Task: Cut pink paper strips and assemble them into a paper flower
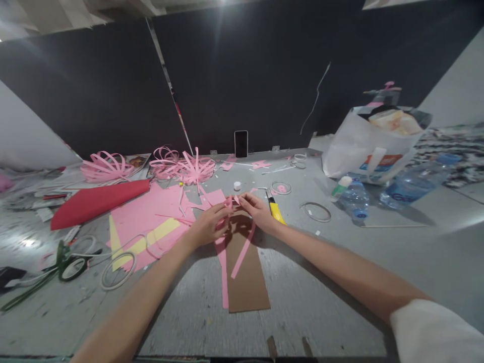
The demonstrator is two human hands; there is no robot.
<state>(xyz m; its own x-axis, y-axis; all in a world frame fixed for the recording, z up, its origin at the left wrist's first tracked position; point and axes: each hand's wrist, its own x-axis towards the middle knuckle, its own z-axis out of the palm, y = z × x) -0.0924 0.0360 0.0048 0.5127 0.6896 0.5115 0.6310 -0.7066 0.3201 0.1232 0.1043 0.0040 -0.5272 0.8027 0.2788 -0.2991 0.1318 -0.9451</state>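
Observation:
Both of my hands meet over a brown cardboard piece on the grey table. My left hand is closed around pink paper strips at its fingertips. With thumb and fingers, my right hand pinches a pink paper strip, whose loose end hangs down over the cardboard. Along the cardboard's left edge runs another pink strip. A yellow utility knife lies just right of my right hand. Beyond the fingers stands a small white cap. The exact fold between my fingertips is too small to make out.
Pink paper sheets and a red piece lie left, before looped pink strip bundles. Green-handled scissors and wire coils are nearer. A phone leans at the back. Bottles and a white bag stand right.

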